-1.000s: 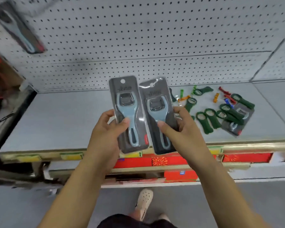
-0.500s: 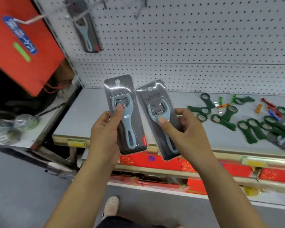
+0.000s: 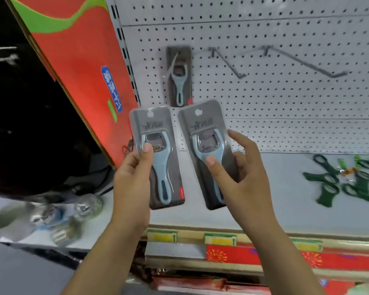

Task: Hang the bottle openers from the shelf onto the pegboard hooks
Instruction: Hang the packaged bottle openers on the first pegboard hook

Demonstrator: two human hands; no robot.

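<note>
The left hand (image 3: 132, 179) grasps one packaged opener (image 3: 158, 154) upright, its thumb on the front. Just beside, the right hand (image 3: 241, 175) grasps a second pack (image 3: 207, 150). Above them, a third pack (image 3: 179, 75) hangs on the pegboard (image 3: 285, 103). Green openers (image 3: 338, 182) lie on the shelf (image 3: 275, 209).

A pale grey shelf (image 3: 264, 188) bears loose dark green bottle openers (image 3: 328, 188) at its right.

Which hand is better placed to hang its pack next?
Probably the left hand: its pack sits just below the occupied hook. The right hand could take the empty hook.
</note>
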